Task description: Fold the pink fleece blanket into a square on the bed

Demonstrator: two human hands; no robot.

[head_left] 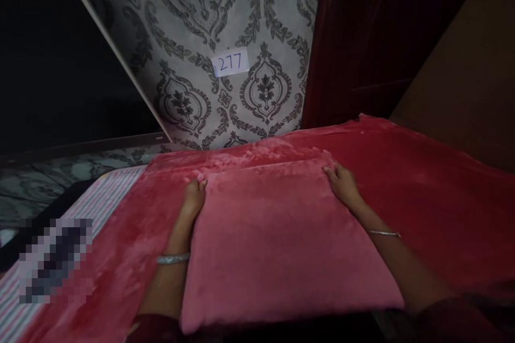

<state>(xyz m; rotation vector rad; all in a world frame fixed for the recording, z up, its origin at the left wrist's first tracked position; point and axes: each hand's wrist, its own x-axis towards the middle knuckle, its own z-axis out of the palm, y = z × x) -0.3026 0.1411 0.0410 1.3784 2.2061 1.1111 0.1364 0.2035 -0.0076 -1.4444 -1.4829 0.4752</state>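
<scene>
A pink plush blanket (289,230), folded into a rough rectangle, spreads between my two hands near the front of the bed. At its far left corner my left hand (194,195) is closed on the edge, thumb on top. My right hand (341,179) pinches the far right corner in the same way. Underneath and around lies red plush fabric (418,193), wrinkled along the far side. Whether the red fabric and the pink piece are one blanket, I cannot tell.
Striped cloth (116,193) shows at the bed's left edge, partly under a pixelated patch. Behind stands a patterned wall (265,91) bearing a paper label (230,62) reading 277. A dark panel (60,64) rises at left, and a dark red wooden surface (362,37) at right.
</scene>
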